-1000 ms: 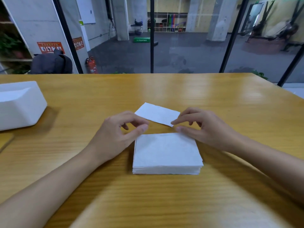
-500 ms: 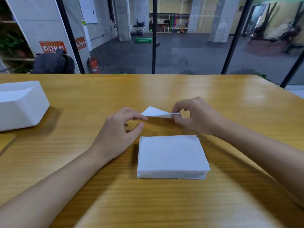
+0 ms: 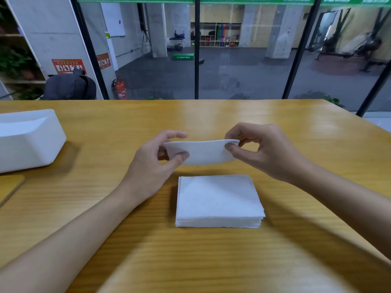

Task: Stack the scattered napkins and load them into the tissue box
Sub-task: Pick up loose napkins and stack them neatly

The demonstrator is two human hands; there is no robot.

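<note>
White napkin, one sheet, held in the air between both hands, just beyond the far edge of the stack. Left hand pinches its left end between thumb and fingers. Right hand pinches the right end the same way. The sheet sags slightly in the middle.

The two-point hold looks deliberate. Thin paper flops when held by one corner; a hold at both ends keeps it flat and lets its edges be squared to the pile below.

Stack sits on the table close to the person. Its edges are fairly even, with a few lower sheets proud on the right side. Neither hand touches it.

Tissue box, white, at the left edge of the table, well apart from the stack. Cannot tell which way its opening faces. A thin wooden board lies just in front of it, possibly its lid.

Judgement: stacking step. No other loose napkins are in view, so this is likely one of the last. Loading not yet begun.
</note>
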